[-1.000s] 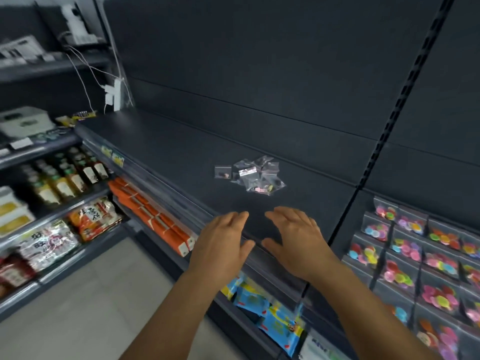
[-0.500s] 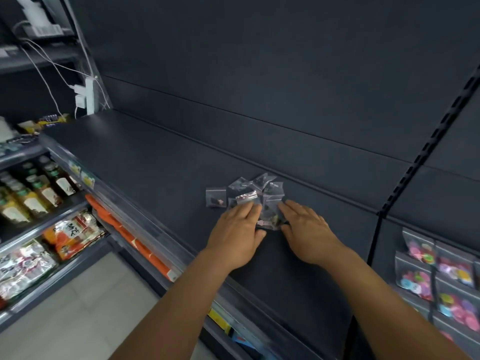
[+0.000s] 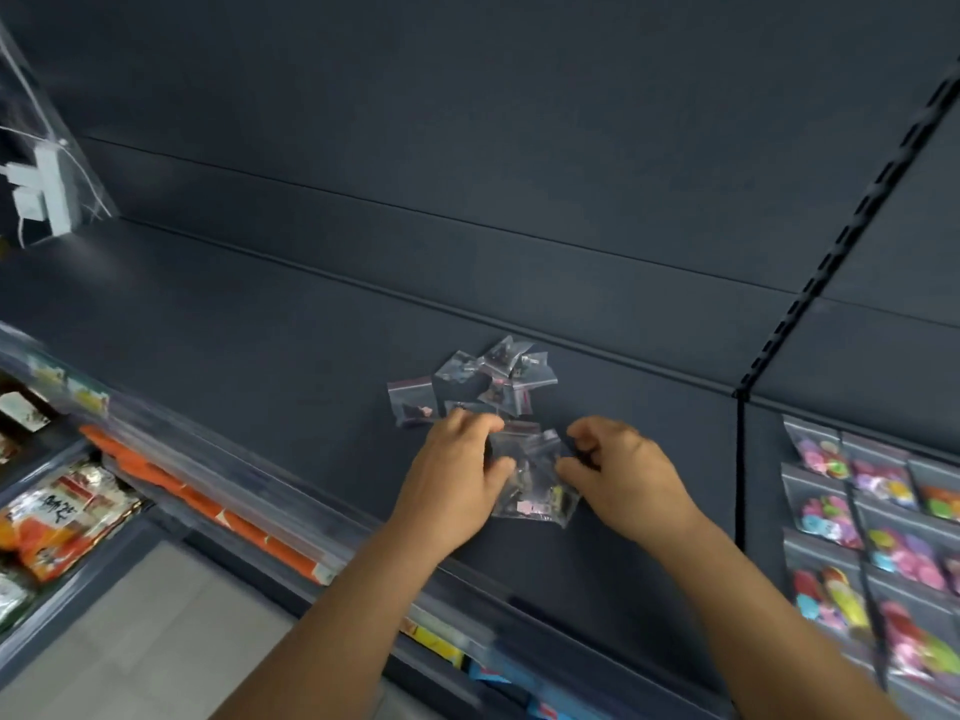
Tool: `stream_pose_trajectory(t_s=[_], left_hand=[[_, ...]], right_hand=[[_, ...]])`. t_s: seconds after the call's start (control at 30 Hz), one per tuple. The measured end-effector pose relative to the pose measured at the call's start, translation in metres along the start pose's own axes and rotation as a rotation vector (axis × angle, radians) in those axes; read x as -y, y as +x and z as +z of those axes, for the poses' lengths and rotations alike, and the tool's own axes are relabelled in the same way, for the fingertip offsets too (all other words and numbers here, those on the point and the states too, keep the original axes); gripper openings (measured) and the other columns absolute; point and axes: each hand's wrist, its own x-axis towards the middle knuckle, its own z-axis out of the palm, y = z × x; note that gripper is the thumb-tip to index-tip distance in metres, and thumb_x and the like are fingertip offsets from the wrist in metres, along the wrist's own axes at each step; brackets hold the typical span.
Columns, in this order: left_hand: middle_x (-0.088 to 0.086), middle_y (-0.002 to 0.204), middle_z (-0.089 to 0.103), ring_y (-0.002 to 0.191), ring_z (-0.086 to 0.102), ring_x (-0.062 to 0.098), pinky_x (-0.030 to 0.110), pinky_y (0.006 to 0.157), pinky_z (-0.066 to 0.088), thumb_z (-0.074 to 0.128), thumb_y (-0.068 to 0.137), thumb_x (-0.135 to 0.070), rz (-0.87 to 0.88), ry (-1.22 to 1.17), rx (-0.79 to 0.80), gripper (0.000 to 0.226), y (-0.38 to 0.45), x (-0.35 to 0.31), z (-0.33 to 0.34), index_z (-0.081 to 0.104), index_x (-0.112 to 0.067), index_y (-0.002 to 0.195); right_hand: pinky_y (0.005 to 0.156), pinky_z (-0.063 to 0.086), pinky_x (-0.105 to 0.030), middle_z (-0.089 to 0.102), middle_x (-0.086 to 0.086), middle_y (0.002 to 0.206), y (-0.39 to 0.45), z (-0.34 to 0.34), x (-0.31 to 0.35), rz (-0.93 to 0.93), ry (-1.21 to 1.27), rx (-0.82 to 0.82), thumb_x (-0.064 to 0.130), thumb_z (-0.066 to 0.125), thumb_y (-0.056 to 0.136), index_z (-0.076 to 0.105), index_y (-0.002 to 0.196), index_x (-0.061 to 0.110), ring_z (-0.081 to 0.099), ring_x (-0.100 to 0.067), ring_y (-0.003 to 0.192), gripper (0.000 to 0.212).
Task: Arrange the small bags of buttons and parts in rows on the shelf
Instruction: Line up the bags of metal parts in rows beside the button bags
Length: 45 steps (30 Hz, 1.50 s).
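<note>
A loose heap of several small clear zip bags (image 3: 493, 376) holding dark and coloured parts lies on the dark shelf (image 3: 260, 324). One bag (image 3: 410, 402) sits apart at the heap's left. My left hand (image 3: 457, 480) and my right hand (image 3: 618, 475) both have curled fingers and pinch a small bunch of bags (image 3: 535, 485) between them, nearer the shelf's front than the heap. Fingers hide parts of that bunch.
The upright slotted post (image 3: 831, 241) divides this bay from the right one, where rows of bags of coloured buttons (image 3: 883, 527) stand. Orange packs (image 3: 208, 511) and snack packets (image 3: 57, 517) fill lower shelves at left. A white power strip (image 3: 47, 194) hangs at far left.
My hands went from hovering open in front of the shelf to reaching the heap, then curled and drew a bunch of bags toward the front. The camera came closer.
</note>
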Motion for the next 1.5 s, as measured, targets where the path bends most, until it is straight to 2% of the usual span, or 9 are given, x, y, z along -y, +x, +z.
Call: stream_pose_trajectory(t_s=[0.13,0.23,0.37,0.4,0.57,0.77,1.0,1.13,1.5], left_hand=[[0.002,0.129,0.05,0.124,0.042,0.021,0.035,0.099,0.04,0.057,0.089,-0.042,-0.056,0.068,0.096,0.058,0.009,-0.001,0.0,0.04,-0.018,0.139],[0.001,0.117,0.059,0.111,0.054,0.023,0.038,0.093,0.047,0.067,0.085,-0.032,-0.125,-0.086,0.119,0.063,0.011,-0.006,0.0,0.038,-0.015,0.139],[-0.004,0.093,0.063,0.089,0.062,0.019,0.038,0.08,0.054,0.071,0.081,-0.023,-0.224,-0.232,0.165,0.052,0.015,-0.007,0.003,0.046,-0.013,0.126],[-0.005,0.088,0.063,0.085,0.063,0.019,0.037,0.074,0.055,0.072,0.08,-0.022,-0.228,-0.258,0.171,0.048,0.015,-0.007,0.003,0.049,-0.014,0.121],[-0.011,0.066,0.051,0.063,0.052,0.008,0.021,0.057,0.041,0.067,0.081,-0.012,-0.165,-0.457,0.155,0.021,0.014,-0.006,0.0,0.062,-0.017,0.101],[-0.007,0.079,0.059,0.068,0.055,0.007,0.014,0.058,0.043,0.066,0.08,-0.01,-0.107,-0.749,0.171,0.016,0.014,-0.032,-0.007,0.056,-0.022,0.082],[-0.001,0.093,0.071,0.09,0.066,0.015,0.036,0.087,0.052,0.065,0.076,-0.001,-0.008,-0.901,0.406,0.038,0.006,-0.103,0.0,0.057,-0.018,0.11],[0.002,0.098,0.071,0.09,0.065,0.016,0.036,0.088,0.051,0.063,0.08,-0.002,0.06,-0.875,0.473,0.029,-0.005,-0.146,0.019,0.062,-0.014,0.106],[0.003,0.094,0.071,0.081,0.067,0.013,0.022,0.065,0.053,0.065,0.084,-0.005,0.19,-0.915,0.678,0.022,-0.084,-0.299,0.085,0.061,-0.014,0.104]], right_hand=[[0.092,0.044,-0.03,0.055,-0.006,0.127,0.003,0.004,0.013,0.126,-0.01,0.039,0.028,0.064,0.083,0.045,0.134,0.015,0.052,-0.022,0.116,0.056],[0.083,0.049,-0.032,0.061,-0.007,0.114,0.004,0.007,0.02,0.239,0.02,0.061,0.024,0.066,0.081,0.051,0.124,0.01,0.058,-0.023,0.105,0.047],[0.054,0.042,-0.023,0.056,0.003,0.073,-0.001,0.008,0.026,0.294,0.138,0.029,0.013,0.066,0.079,0.059,0.079,0.015,0.054,-0.015,0.07,0.007],[0.049,0.036,-0.02,0.052,0.006,0.066,-0.003,0.01,0.026,0.294,0.19,0.011,0.011,0.066,0.079,0.055,0.069,0.018,0.05,-0.011,0.062,0.016],[0.053,0.041,-0.02,0.056,0.002,0.066,-0.019,0.01,0.019,0.295,0.431,-0.179,0.014,0.069,0.08,0.063,0.078,0.012,0.05,-0.012,0.058,0.007],[0.059,0.048,-0.027,0.067,-0.004,0.08,-0.038,-0.004,0.006,0.398,0.744,-0.413,0.014,0.071,0.078,0.068,0.093,0.016,0.057,-0.014,0.063,0.015],[0.052,0.049,-0.018,0.063,0.003,0.06,-0.076,-0.04,-0.016,0.373,0.954,-0.56,0.008,0.06,0.088,0.066,0.078,0.014,0.056,-0.009,0.055,0.013],[0.071,0.057,-0.031,0.07,-0.014,0.081,-0.11,-0.06,-0.04,0.395,1.099,-0.61,0.027,0.052,0.095,0.069,0.084,0.009,0.064,-0.024,0.075,0.028],[0.061,0.053,-0.027,0.069,-0.01,0.074,-0.245,-0.124,-0.148,0.348,1.062,-0.739,0.009,0.07,0.081,0.069,0.086,0.004,0.064,-0.018,0.064,0.007]])
